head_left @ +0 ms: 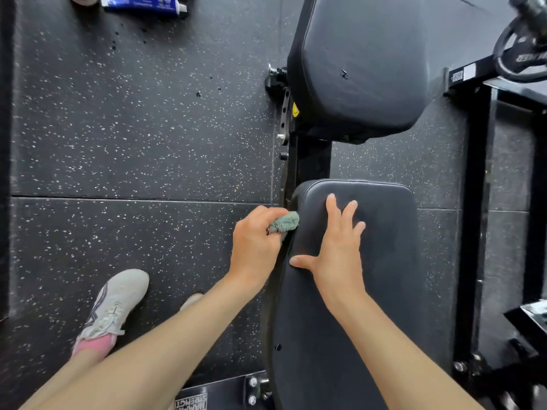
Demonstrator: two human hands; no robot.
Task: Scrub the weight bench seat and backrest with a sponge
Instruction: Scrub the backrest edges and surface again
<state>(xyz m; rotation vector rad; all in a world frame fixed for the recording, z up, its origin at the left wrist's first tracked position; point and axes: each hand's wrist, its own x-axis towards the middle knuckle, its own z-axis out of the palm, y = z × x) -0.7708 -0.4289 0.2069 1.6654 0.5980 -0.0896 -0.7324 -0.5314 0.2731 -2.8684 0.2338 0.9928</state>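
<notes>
Green and fuzzy, the sponge point(285, 221) sits at the left edge of the near black pad point(384, 261). It is mostly hidden inside the left hand point(254, 244), whose fingers are curled tight around it. The right hand point(340, 255) lies flat on this padded surface, fingers straight and apart. The far pad point(364, 69) is well apart. A blue tube point(142, 2) on the floor point(118, 143) is cut off by the top edge.

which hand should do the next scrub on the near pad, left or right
Left. The left hand grips the sponge, pressed at the left edge of the near pad. The right hand lies flat on the pad, fingers spread, holding nothing, so it likely serves better as a brace.
</notes>
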